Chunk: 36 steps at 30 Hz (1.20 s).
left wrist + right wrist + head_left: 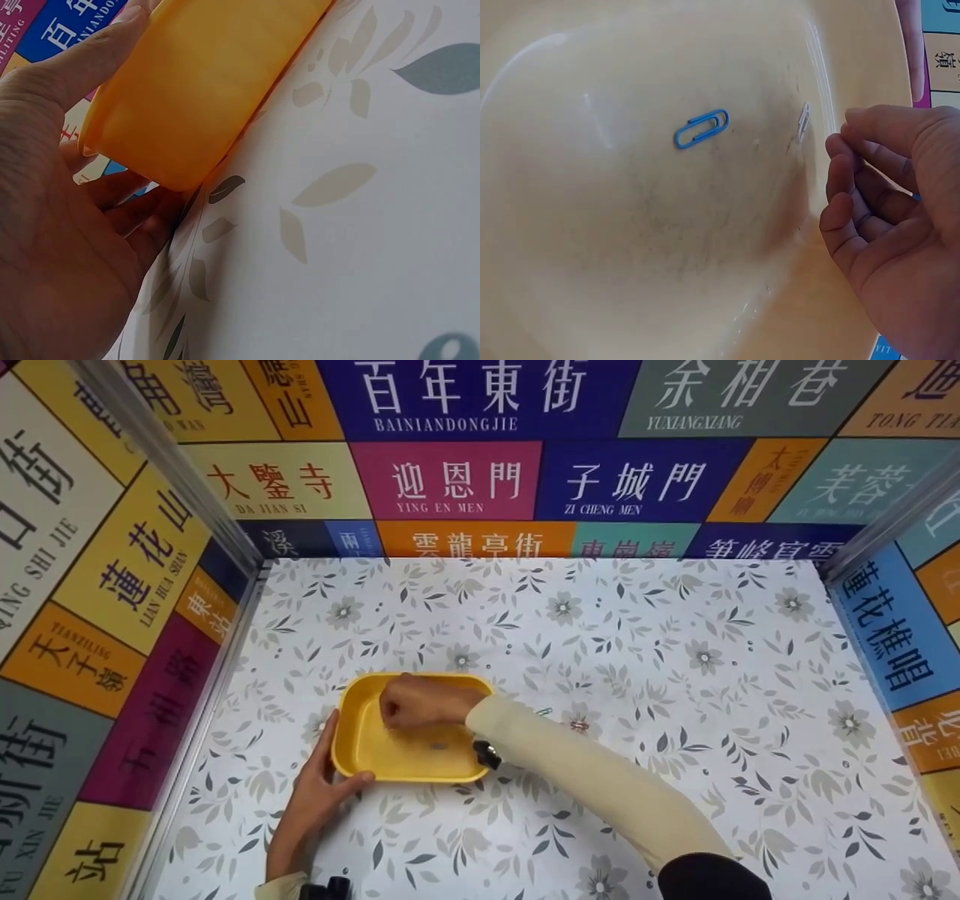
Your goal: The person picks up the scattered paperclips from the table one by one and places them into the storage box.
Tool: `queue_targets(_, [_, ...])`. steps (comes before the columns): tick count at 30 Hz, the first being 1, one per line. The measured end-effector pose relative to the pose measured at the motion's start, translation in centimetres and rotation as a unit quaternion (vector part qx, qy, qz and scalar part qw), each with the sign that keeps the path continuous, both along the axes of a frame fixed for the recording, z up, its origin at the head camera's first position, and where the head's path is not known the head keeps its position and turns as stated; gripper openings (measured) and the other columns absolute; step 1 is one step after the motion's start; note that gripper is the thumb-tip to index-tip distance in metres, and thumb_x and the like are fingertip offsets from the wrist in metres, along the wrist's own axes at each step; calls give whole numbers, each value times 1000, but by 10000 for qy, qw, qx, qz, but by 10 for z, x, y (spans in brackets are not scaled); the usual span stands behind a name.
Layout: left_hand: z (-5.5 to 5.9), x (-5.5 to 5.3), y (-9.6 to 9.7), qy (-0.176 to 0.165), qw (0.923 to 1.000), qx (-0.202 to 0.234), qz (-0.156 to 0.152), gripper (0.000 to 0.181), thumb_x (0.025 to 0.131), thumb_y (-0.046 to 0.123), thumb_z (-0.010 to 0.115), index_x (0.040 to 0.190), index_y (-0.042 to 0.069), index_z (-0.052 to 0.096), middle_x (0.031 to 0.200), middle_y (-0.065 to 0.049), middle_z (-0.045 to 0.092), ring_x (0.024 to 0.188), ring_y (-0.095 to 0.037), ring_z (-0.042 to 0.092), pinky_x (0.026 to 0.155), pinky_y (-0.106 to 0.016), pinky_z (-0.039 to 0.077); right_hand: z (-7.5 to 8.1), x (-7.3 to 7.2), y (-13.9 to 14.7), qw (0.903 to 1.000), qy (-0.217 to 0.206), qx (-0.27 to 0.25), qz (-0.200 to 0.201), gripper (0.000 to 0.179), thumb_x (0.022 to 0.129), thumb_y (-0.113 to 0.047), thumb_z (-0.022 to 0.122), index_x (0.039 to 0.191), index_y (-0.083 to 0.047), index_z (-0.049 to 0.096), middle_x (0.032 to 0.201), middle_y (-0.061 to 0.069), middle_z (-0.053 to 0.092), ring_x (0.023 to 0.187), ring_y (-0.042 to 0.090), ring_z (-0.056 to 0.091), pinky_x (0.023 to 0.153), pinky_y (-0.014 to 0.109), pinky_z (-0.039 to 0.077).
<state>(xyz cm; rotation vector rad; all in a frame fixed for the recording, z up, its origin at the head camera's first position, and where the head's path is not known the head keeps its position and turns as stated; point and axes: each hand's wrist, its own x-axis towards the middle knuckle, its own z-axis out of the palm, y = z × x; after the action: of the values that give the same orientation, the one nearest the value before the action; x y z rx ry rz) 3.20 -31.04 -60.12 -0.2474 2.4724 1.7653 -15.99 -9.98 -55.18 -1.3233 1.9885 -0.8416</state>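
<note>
Yellow basin (pixel 358 739), rounded corners, upright, nearer left edge of bench (pixel 750 750); blue paper clip (pixel 703 136) flat on basin floor; white paper clip (pixel 803 124) near basin wall.

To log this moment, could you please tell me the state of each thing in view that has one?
Yellow plastic tray: upright, uncovered.
Blue paper clip: lying in the tray.
White paper clip: in the tray, near its wall.
Green paper clip: on the table, outside the tray.
Left hand: grips the tray.
Right hand: over the tray, fingers curled, nothing visibly held.
</note>
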Motion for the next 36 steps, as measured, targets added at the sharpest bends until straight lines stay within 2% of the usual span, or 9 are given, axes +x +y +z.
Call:
queue_targets(5, [2,2,0,145,9999,30,-77,116,92,20,93,178,33,17,185,1,15,165,-28,25,119,-4,25,3,2,2,9999,79,38,79,16,104,-9,67,93,-6,77,72,-4,59,65,13,52,62,22,41])
queue_targets(13, [2,1,0,-27,10000,-16,3,117,90,25,94,178,35,17,185,5,14,167,-26,22,120,-5,22,11,7,20,9991,402,132,77,14,105,-15,71,100,-8,82,82,-5,70,72,12,59,68,21,49])
queue_targets(22, [2,1,1,-76,10000,34,16,118,91,22,94,178,36,16,185,5,13,167,-27,21,120,-4,23,7,9,38,9980,623,23,-31,12,100,-10,71,93,-8,81,81,-3,72,71,10,61,66,20,51])
queue_targets(24, [2,0,1,-117,9999,29,37,118,91,22,94,178,36,16,185,5,13,168,-27,21,123,-9,23,8,9,41,9978,654,29,-85,11,100,-12,72,93,-9,81,83,-4,73,73,10,62,67,19,52])
queue_targets(30, [3,1,1,-95,9999,-28,35,119,90,22,94,178,35,16,185,1,15,167,-30,24,133,-31,23,17,10,50,9966,773,100,-272,11,101,-15,74,96,-10,83,90,-2,75,80,12,65,73,22,55])
queue_targets(36, [0,0,0,50,9998,-181,14,118,91,20,93,179,34,16,184,-3,19,163,-33,33,127,-23,31,21,10,57,9947,962,83,-347,11,102,-13,74,97,-9,83,94,-1,76,85,14,67,77,25,57])
